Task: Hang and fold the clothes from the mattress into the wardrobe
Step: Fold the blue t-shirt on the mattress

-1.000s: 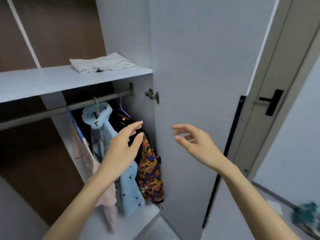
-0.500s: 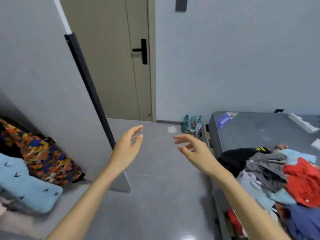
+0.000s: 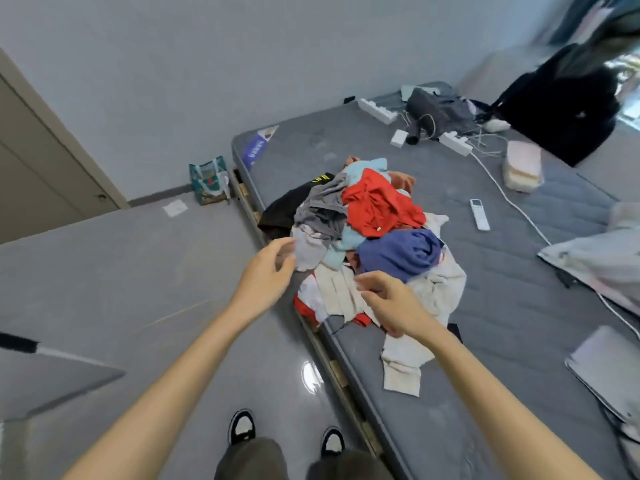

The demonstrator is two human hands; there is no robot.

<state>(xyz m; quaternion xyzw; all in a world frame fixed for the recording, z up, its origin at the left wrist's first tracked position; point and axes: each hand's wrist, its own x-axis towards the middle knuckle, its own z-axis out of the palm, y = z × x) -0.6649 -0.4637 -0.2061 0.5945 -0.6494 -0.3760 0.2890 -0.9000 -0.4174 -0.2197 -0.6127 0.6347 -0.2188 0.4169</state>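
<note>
Crumpled clothes pile (image 3: 375,216), soft folds in red, blue, grey and cream, lies at frame centre on the quilted grey mattress (image 3: 519,306); left hand (image 3: 266,275) and right hand (image 3: 391,303) released, fingers loosely spread, grasping nothing; versus the earlier frame, both now reach the pile's near edge.

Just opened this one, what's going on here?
A person stands beside the low grey quilted mattress, both bare arms stretched toward the jumbled heap of mixed-colour clothes on it. The left hand is open next to a pale lilac garment at the heap's near edge. The right hand is open over a cream-white cloth. Neither grips anything yet; whether the fingers touch fabric is unclear.
</note>
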